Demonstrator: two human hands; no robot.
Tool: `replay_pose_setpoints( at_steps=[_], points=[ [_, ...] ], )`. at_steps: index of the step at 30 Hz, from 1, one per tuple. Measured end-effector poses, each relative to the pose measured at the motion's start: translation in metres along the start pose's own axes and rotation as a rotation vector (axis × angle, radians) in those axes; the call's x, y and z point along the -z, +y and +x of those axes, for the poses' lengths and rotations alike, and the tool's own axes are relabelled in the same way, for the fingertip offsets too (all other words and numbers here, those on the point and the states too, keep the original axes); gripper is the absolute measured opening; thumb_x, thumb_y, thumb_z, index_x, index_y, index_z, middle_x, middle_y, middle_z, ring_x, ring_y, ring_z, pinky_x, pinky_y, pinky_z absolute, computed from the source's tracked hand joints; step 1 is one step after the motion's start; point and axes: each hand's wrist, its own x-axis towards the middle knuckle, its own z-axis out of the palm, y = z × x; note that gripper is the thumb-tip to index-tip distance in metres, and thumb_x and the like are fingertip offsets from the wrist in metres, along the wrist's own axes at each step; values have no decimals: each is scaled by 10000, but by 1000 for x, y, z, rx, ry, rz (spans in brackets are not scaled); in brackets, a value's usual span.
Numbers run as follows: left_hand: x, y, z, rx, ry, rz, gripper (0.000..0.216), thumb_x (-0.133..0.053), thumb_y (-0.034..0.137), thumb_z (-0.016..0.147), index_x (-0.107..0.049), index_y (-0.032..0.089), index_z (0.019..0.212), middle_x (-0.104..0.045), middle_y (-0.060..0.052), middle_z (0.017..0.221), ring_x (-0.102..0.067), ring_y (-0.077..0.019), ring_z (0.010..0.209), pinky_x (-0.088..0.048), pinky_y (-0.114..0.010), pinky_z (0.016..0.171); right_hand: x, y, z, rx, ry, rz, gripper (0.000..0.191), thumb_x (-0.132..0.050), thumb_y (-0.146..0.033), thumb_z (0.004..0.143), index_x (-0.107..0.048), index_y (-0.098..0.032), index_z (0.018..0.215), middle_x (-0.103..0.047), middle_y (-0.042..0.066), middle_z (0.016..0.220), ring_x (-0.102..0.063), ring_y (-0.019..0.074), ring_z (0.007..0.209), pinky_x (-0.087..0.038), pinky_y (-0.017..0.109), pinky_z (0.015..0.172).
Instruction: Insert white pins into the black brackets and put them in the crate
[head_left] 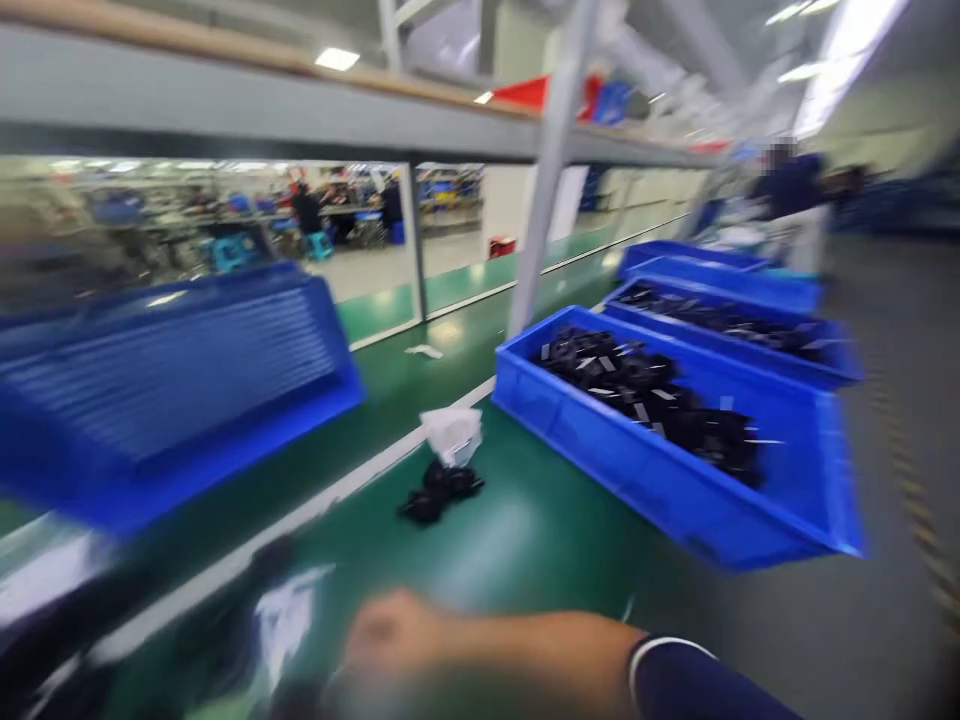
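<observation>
My right hand (394,635) is low in the head view, over the green table (517,530), with its forearm reaching in from the right. It is smeared by motion and its fingers are hidden, so I cannot make out what it holds. Just left of it lies a white plastic piece (285,615), blurred, among dark items. Further up the table sits a bundle of black items (442,488), perhaps coiled cables, touching a crumpled white plastic bag (454,435). My left hand is out of view.
On the right stands a blue bin (600,440) of black bundles with white tags. Behind it is another blue bin (817,370) of dark items. A blue crate (225,480) is tilted at left. A grey post (544,190) rises mid-table. A person (787,195) stands far back.
</observation>
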Motion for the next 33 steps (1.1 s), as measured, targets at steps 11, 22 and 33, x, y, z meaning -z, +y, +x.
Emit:
replay_pose_setpoints(
  at_steps=[11, 22, 33],
  points=[
    [52, -30, -36, 38, 97, -336, 437, -620, 490, 783, -581, 108, 992, -710, -140, 911, -668, -174, 655, -525, -246, 581, -6, 8, 5, 122, -127, 67, 146, -558, -285, 844, -630, -172, 786, -534, 8, 734, -484, 119, 652, -408, 255, 619],
    [46, -34, -40, 4, 67, -128, 354, -588, 506, 798, -504, 164, 772, -600, 4, 639, -647, -151, 637, -467, -199, 518, -9, 5, 3, 218, -142, -72, 142, -549, -276, 862, -633, -192, 784, -575, 16, 722, -523, 143, 706, -419, 277, 663],
    [45, -35, -39, -8, 62, -111, 334, -554, 494, 822, -505, 165, 793, -601, -5, 684, -656, -158, 670, -454, -183, 459, -12, 8, 3, 253, -132, -149, 139, -540, -264, 869, -620, -197, 776, -589, 12, 722, -535, 147, 722, -408, 276, 678]
  ],
)
